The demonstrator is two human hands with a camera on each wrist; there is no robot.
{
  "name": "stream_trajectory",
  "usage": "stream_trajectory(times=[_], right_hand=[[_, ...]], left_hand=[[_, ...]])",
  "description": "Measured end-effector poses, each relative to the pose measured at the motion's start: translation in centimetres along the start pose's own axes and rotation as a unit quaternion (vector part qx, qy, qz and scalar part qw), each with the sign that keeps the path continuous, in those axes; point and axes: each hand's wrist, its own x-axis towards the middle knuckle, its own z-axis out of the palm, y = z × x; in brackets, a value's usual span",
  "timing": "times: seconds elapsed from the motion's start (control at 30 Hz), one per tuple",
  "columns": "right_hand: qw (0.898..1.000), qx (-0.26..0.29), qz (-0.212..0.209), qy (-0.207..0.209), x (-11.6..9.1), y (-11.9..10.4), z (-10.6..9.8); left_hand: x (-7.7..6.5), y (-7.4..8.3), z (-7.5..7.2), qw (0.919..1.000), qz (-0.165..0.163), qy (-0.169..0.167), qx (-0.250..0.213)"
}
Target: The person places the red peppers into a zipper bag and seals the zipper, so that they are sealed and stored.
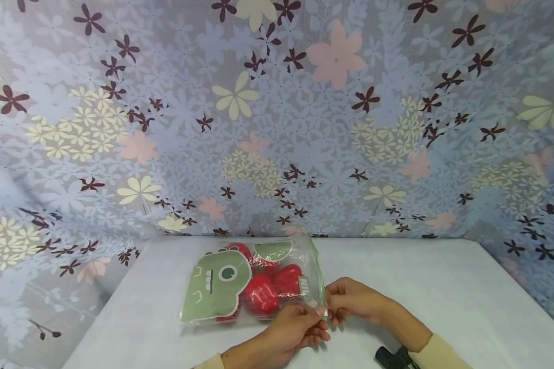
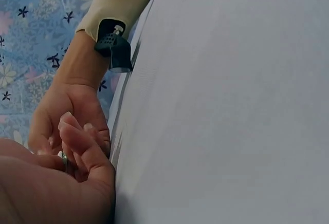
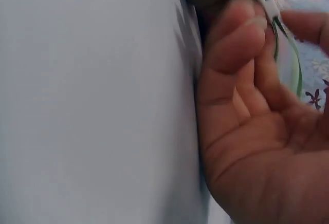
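A clear zip bag (image 1: 208,287) with a green cartoon monster print lies on the table, its green-edged opening facing right. Inside are several shiny red objects (image 1: 261,296) shaped like bell peppers, partly hidden by the print. My left hand (image 1: 292,330) pinches the near right corner of the bag. Just right of it, my right hand (image 1: 356,301) pinches the bag's edge at the same corner. A white slider (image 3: 270,7) sits on the green zip strip (image 3: 298,70) between the fingertips in the right wrist view. The left wrist view shows both hands close together, the bag mostly hidden.
A white-covered table (image 1: 411,271) carries the bag. Behind it hangs a floral curtain (image 1: 277,128), which also spreads to both sides. A black camera (image 1: 394,357) is strapped at the right wrist, close above the table.
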Motion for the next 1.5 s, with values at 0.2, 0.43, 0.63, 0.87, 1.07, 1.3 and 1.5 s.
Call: stream_trajectory(times=[0.2, 0.43, 0.63, 0.87, 1.07, 1.3, 1.5], right_hand=[[0.997, -0.039, -0.011, -0.062, -0.4, 0.1, -0.1], [0.998, -0.035, -0.012, -0.058, -0.6, 0.0, 0.3], [0.998, -0.022, -0.006, -0.051, -0.5, 0.3, 0.3], [1.0, -0.015, -0.011, -0.01, -0.4, 0.5, -0.3], [0.999, -0.026, -0.019, 0.038, -0.6, 0.7, -1.1], [0.995, -0.03, -0.032, 0.092, -0.7, 1.2, -2.7], [0.985, -0.03, -0.046, 0.166, -0.4, 1.6, -4.2]], left_hand=[[-0.5, 0.1, 0.2, 0.9998, 0.001, -0.01, 0.019], [-0.9, 0.1, 0.0, 0.9993, 0.003, -0.025, 0.028], [-1.3, 0.1, 0.5, 0.9986, 0.007, -0.032, 0.041], [-1.4, 0.0, 0.9, 0.9982, 0.005, -0.037, 0.047], [-1.6, -0.4, 1.5, 0.9972, 0.007, -0.036, 0.065], [-2.0, -0.3, 2.2, 0.995, 0.003, -0.055, 0.083], [-2.3, -0.6, 2.9, 0.9908, 0.002, -0.056, 0.123]])
